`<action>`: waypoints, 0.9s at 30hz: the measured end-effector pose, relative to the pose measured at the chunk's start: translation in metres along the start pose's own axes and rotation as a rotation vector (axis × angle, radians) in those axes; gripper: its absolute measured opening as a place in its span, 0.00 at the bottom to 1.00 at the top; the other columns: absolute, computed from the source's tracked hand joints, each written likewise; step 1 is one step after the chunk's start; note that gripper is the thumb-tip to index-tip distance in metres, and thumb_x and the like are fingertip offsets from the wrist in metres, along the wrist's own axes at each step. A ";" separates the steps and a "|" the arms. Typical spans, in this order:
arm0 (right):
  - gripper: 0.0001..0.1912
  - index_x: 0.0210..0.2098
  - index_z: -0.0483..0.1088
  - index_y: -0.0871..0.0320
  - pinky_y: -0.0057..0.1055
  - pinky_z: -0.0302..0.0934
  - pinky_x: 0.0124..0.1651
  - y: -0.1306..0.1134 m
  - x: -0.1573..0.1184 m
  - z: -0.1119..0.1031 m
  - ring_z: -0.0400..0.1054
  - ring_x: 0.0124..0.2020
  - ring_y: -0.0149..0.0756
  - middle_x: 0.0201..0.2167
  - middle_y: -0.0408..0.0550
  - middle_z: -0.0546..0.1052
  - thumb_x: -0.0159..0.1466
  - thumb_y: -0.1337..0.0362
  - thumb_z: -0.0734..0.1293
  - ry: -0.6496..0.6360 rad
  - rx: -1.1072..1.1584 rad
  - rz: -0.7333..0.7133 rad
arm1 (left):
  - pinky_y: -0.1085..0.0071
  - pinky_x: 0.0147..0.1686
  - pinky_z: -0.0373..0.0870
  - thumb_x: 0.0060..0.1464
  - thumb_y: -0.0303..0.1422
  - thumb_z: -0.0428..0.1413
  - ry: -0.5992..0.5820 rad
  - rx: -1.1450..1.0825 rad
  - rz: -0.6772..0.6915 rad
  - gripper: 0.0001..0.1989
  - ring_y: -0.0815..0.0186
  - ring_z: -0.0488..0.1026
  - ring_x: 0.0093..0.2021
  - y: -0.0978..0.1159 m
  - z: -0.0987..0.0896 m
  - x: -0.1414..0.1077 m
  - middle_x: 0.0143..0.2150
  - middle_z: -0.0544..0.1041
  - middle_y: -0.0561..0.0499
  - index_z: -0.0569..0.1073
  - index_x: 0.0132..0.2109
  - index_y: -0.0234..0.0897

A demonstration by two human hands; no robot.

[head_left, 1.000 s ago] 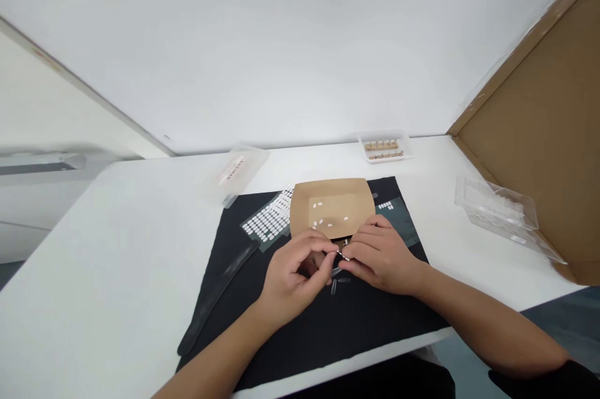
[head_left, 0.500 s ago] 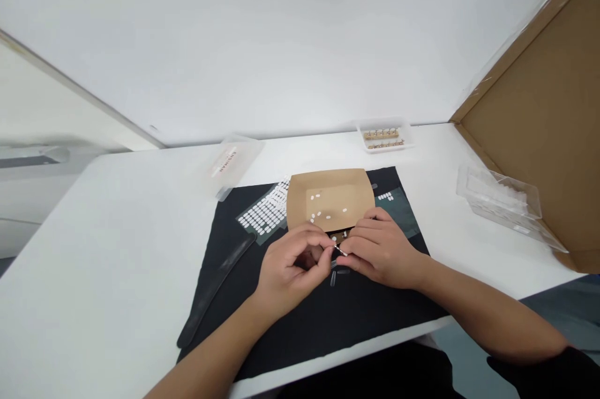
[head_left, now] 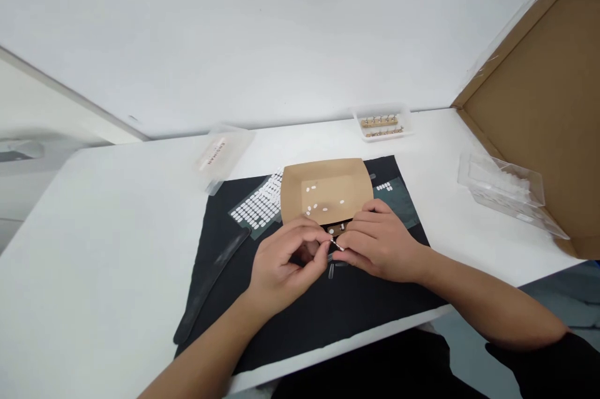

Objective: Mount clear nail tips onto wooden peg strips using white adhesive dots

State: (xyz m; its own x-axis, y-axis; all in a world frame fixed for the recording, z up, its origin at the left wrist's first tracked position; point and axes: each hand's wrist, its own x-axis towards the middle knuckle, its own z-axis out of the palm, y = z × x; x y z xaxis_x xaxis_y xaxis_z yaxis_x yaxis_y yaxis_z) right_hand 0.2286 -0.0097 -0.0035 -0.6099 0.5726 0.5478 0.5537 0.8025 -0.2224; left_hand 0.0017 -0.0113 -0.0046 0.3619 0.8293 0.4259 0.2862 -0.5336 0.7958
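Over a black cloth [head_left: 300,330], both hands meet with their fingertips close together. My left hand [head_left: 284,264] is closed in a pinch at one end of a thin, shiny metallic piece [head_left: 336,245]. The other end of this piece lies in the pinched fingers of my right hand [head_left: 382,246]. Its exact kind is too small to make out. Just behind the fingertips sits a small wooden block [head_left: 336,230] with a pale round spot, partly hidden. Slender clear pieces like nail tips [head_left: 331,271] lie on the cloth below the hands.
A brown paper tray [head_left: 291,189] holding several white oval stickers stands behind the hands. Sticker sheets [head_left: 257,210] and a dark curved strip [head_left: 213,283] lie to the left. Farther back are a clear bin [head_left: 383,135] of metal-topped wooden bars, a lidded plastic box [head_left: 504,189] and a cardboard wall [head_left: 539,105].
The whole view has shifted slightly, so the table items sit a little higher and to the left. Both hands keep their pinch on the metallic piece, with only slight finger movement.
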 end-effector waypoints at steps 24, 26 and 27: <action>0.18 0.35 0.72 0.57 0.33 0.54 0.47 -0.003 -0.001 0.003 0.68 0.30 0.29 0.28 0.39 0.77 0.79 0.55 0.63 -0.011 0.252 0.060 | 0.79 0.18 0.72 0.56 0.25 0.64 -0.020 -0.399 -0.325 0.03 0.71 0.76 0.19 0.009 0.001 0.003 0.29 0.78 0.51 0.80 0.34 0.32; 0.18 0.35 0.72 0.57 0.33 0.54 0.47 -0.003 -0.001 0.002 0.68 0.29 0.29 0.28 0.39 0.77 0.79 0.55 0.63 -0.020 0.274 0.068 | 0.78 0.18 0.73 0.56 0.25 0.65 -0.021 -0.457 -0.361 0.03 0.71 0.76 0.18 0.009 0.001 0.003 0.29 0.78 0.51 0.79 0.34 0.32; 0.18 0.35 0.72 0.57 0.33 0.54 0.47 -0.003 -0.001 0.002 0.68 0.29 0.29 0.28 0.39 0.77 0.79 0.55 0.63 -0.026 0.283 0.073 | 0.78 0.18 0.73 0.55 0.26 0.66 -0.022 -0.481 -0.377 0.03 0.71 0.76 0.17 0.009 0.001 0.003 0.30 0.78 0.51 0.79 0.34 0.32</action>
State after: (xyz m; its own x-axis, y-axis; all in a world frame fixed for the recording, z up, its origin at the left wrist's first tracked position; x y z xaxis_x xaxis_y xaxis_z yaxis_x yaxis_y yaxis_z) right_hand 0.2267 -0.0122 -0.0047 -0.5906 0.6319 0.5019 0.4190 0.7717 -0.4785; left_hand 0.0066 -0.0139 0.0030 0.3332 0.9400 0.0726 -0.0332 -0.0653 0.9973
